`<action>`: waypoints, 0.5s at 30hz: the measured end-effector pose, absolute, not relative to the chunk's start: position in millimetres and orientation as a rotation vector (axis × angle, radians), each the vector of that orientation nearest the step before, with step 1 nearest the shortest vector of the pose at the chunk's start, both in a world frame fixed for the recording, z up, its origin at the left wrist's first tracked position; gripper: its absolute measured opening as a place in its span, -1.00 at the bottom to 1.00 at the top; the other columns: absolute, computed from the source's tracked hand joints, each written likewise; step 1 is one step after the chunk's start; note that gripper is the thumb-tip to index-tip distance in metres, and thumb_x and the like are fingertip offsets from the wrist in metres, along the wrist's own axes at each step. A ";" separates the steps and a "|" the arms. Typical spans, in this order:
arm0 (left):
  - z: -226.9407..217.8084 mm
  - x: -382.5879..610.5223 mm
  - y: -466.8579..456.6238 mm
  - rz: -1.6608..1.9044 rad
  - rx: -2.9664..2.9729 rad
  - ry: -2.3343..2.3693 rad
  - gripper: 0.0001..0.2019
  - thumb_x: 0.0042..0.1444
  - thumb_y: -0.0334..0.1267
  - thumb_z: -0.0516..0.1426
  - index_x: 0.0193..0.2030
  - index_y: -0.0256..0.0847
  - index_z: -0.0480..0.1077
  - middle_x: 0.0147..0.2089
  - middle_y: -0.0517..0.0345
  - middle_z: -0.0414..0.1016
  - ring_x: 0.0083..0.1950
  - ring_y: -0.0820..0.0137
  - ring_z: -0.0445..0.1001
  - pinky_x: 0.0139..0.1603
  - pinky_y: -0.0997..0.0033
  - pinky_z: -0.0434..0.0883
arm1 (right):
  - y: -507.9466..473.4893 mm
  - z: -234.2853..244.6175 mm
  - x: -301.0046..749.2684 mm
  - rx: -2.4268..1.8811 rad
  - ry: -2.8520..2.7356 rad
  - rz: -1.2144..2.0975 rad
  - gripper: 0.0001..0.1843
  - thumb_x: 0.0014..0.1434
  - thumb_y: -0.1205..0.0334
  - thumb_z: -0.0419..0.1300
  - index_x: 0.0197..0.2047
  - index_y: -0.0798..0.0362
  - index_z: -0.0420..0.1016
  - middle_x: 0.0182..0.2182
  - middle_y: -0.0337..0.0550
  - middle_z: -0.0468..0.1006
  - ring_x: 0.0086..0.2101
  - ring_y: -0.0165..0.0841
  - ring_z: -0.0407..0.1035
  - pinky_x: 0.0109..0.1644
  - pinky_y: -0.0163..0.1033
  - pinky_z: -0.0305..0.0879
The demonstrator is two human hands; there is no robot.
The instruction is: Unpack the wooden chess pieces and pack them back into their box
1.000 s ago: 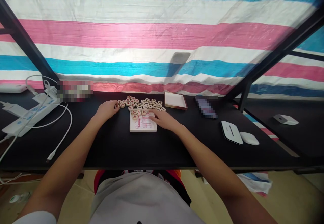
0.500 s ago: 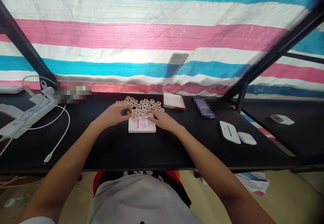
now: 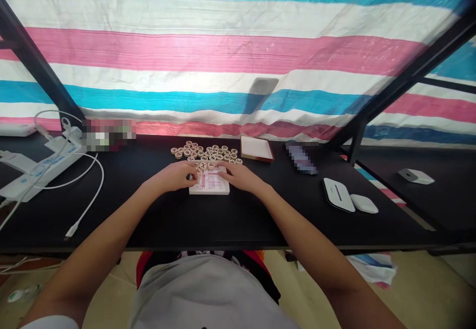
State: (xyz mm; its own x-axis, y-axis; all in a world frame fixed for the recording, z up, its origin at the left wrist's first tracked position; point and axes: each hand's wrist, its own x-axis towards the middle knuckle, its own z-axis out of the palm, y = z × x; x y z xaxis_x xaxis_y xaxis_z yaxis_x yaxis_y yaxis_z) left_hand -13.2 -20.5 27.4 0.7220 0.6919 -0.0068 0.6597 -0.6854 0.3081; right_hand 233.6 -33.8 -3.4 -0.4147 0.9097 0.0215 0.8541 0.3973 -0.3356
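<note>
A small white board with red grid lines point(image 3: 210, 184) lies on the black table point(image 3: 193, 220). Several round wooden chess pieces point(image 3: 204, 151) lie in a heap just behind it, and a few sit on its far edge. My left hand point(image 3: 178, 176) rests at the board's left edge, fingers curled together over a piece that I can barely see. My right hand point(image 3: 240, 176) lies on the board's right side, fingers stretched toward the pieces at the top.
A shallow white box lid with a brown rim point(image 3: 257, 148) sits right of the pieces. A power strip with white cables point(image 3: 40, 167) is at the left. Two white devices point(image 3: 349, 197) lie at the right. A striped tarp hangs behind.
My left hand has come from the heap of pieces at the left to the board's left edge. My right hand has stayed on the board.
</note>
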 end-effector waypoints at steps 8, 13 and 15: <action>16.8 -12.1 -16.2 0.189 2.646 1.073 -0.79 0.10 -0.19 0.03 -0.33 -0.14 0.49 -0.21 0.15 0.51 -0.20 0.35 0.44 -0.23 0.44 0.32 | -32.7 -3.5 234.6 -1.577 -2.454 0.411 -0.56 0.30 0.06 -0.03 0.17 0.03 0.31 -0.24 -0.07 0.56 -0.24 -0.26 0.40 -0.18 -0.27 0.19; 16.8 -11.7 -17.1 0.243 2.682 1.066 -0.75 0.15 -0.15 0.01 -0.28 -0.15 0.49 -0.19 0.11 0.51 -0.17 0.34 0.44 -0.19 0.43 0.33 | -32.9 -4.0 234.4 -1.578 -2.452 0.410 -0.56 0.30 0.06 -0.03 0.16 0.05 0.31 -0.25 -0.07 0.56 -0.25 -0.27 0.40 -0.18 -0.28 0.19; 19.8 -13.4 -16.9 0.307 2.697 1.129 -0.72 0.18 -0.12 -0.01 -0.26 -0.16 0.48 -0.19 0.10 0.50 -0.16 0.33 0.44 -0.18 0.42 0.33 | -33.5 -3.5 234.2 -1.564 -2.447 0.421 -0.56 0.30 0.06 -0.03 0.17 0.05 0.31 -0.24 -0.06 0.56 -0.23 -0.27 0.40 -0.17 -0.28 0.19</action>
State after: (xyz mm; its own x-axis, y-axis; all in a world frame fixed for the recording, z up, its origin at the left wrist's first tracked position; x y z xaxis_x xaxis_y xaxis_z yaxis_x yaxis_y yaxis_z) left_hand -13.4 -16.9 19.8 0.6863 0.7185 0.1127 0.6766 -0.6876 0.2634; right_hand 234.2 -33.5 -3.5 -0.4168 0.9088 0.0200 0.8499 0.3974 -0.3461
